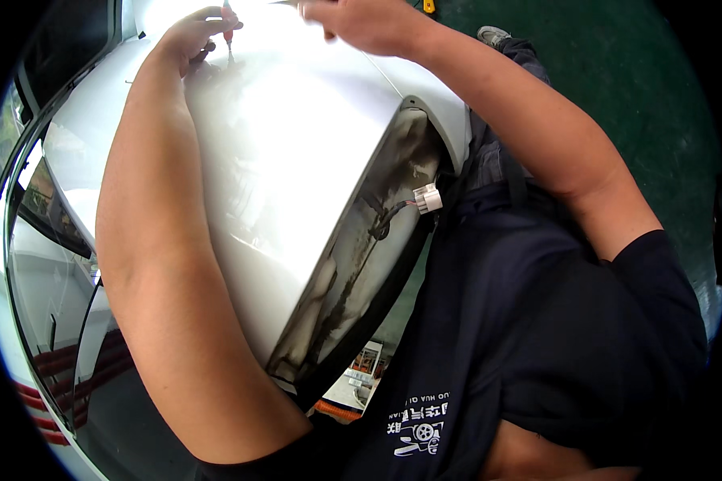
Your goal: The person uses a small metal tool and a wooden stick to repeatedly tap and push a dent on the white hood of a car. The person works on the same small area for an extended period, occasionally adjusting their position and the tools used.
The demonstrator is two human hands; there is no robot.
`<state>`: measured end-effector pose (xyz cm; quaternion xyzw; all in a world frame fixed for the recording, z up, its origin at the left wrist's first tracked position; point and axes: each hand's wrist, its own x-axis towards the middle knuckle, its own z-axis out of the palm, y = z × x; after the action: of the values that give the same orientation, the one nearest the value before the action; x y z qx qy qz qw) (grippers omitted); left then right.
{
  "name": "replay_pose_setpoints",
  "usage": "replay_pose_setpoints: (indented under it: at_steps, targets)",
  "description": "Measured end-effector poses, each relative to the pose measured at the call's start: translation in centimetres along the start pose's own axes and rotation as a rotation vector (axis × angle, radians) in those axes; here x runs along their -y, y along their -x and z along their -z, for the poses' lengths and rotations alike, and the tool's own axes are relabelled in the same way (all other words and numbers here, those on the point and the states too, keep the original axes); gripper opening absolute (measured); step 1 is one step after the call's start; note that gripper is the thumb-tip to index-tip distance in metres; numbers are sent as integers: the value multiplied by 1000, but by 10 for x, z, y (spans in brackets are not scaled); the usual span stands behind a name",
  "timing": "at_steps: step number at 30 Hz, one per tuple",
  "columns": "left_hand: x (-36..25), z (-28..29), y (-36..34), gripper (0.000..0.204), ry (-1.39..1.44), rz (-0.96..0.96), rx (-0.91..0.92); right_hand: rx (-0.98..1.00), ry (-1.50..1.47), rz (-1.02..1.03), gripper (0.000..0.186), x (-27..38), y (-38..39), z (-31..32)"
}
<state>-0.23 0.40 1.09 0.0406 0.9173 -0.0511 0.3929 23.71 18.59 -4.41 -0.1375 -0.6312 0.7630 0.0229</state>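
My left hand [191, 38] is reached out over a white car body panel [281, 176]. Its fingers close around a slim red-handled screwdriver [229, 22], whose thin metal tip points down at the panel. Part of the handle runs out of the picture at the top. To the right of it, my right hand [369, 24] hovers over the panel near the upper edge. Its fingers look bent, but blur, glare and the picture's edge hide whether they grip anything.
Along the panel's right edge lies a dirty recess [413, 144] with a loose white wire connector [427, 198] hanging from it. Car windows [52, 184] stand at the left. Dark green floor [634, 88] is at the right, with a small yellow object [429, 6] on it.
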Motion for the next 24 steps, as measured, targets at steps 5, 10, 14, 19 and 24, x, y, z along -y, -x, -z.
replay_pose_setpoints:
  at_steps: [5, 10, 14, 19, 24]
  targets:
    - [0, -3, 3, 59, -21, -42, -42, -272, -318, 61, 37, 7, 1, 2]
    - [-1, -5, -2, 57, -16, -3, -1, 3, -126, -51, 36, -3, 7, 2]
    - [-6, -8, 4, 54, 0, -33, -38, -371, -401, 171, 37, -2, -7, 1]
    - [-12, -4, 8, 53, -37, -37, 40, 128, -87, -53, 37, -6, 6, 1]
    - [-8, -2, 5, 52, -5, -4, 20, -269, -319, 57, 36, 7, -3, 2]
